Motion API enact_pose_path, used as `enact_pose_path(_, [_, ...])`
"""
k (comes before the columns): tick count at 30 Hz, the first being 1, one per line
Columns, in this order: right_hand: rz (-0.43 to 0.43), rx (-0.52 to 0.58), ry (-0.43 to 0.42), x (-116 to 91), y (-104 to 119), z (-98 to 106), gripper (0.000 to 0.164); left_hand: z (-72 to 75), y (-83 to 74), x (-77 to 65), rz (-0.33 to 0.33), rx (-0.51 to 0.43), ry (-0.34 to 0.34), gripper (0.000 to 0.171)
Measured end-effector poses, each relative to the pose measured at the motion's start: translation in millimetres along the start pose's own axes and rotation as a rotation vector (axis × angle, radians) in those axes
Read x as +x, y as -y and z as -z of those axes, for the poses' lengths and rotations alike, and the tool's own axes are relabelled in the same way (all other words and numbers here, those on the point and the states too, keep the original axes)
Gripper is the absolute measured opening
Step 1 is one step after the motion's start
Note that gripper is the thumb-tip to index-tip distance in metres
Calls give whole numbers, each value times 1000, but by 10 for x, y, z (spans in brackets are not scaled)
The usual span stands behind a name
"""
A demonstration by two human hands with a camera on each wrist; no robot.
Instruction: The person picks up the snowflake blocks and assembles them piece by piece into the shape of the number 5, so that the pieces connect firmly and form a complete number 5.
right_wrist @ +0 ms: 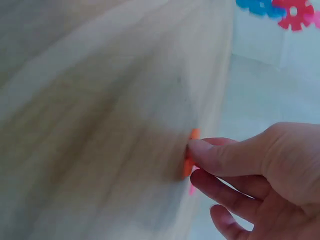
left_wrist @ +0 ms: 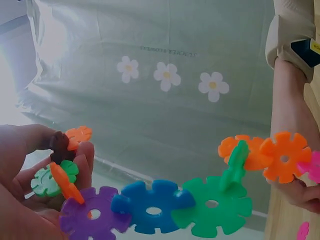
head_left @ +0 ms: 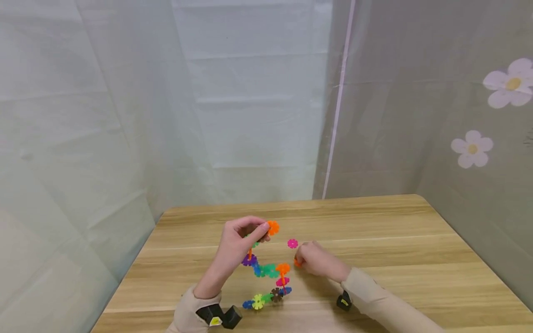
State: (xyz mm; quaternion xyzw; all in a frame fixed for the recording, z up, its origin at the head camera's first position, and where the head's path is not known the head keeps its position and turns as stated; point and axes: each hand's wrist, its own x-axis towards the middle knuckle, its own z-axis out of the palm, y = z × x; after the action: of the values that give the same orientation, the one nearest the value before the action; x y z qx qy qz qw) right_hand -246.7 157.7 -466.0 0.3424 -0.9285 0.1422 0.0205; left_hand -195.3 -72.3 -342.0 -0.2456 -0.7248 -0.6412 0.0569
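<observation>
My left hand point(head_left: 238, 241) holds up one end of a chain of interlocking notched plastic discs point(head_left: 271, 271). In the left wrist view its fingers pinch a brown disc point(left_wrist: 60, 146), with an orange disc point(left_wrist: 81, 136) joined beyond it. From there the chain runs through green, orange, purple point(left_wrist: 91, 220), blue point(left_wrist: 154, 211) and more green discs, and its lower end hangs toward me. My right hand point(head_left: 319, 262) is down at the tabletop to the right of the chain. Between its thumb and forefinger is a loose orange disc point(right_wrist: 187, 168), standing on edge in the right wrist view.
A single pink disc point(head_left: 293, 243) lies on the wooden table point(head_left: 391, 240), just beyond my right hand. Pale curtains point(head_left: 250, 115) surround the table's back and sides, with white flowers printed on the right one. Both wrists wear black devices point(head_left: 343, 300).
</observation>
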Motion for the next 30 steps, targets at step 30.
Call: enact_pose_path(30, [-19,265,-141,-142,-13,89,13,18,-7,1,-12,14,9,13])
